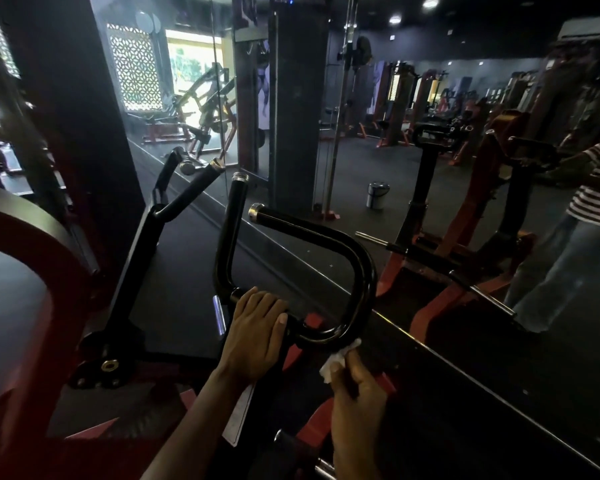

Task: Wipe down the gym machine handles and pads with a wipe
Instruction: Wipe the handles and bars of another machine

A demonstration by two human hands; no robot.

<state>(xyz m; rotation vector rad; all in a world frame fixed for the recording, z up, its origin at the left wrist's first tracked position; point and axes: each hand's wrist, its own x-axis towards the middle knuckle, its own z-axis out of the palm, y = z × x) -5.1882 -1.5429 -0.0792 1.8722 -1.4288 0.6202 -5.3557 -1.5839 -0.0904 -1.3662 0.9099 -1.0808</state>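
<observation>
Near, the right hand (355,386) pinches a crumpled white wipe (336,358) against a glossy black looped handle (357,271). The left hand (253,336) curls closed on that bar. Beyond lie dark matte floor (187,244) and a far mirror wall (465,98).

i see a dim gym — dark rubber floor (357,157), wall mirror (465,168), bright latticed window (136,67), round ceiling spotlights (430,2), small metal bin (377,195).

1. You are wearing the only camera on your head; it is looking forward and down, close over your left hand (257,336) and right hand (355,386).
2. It is facing a mirror wall (465,168) (no second view is sharing this scene).
</observation>
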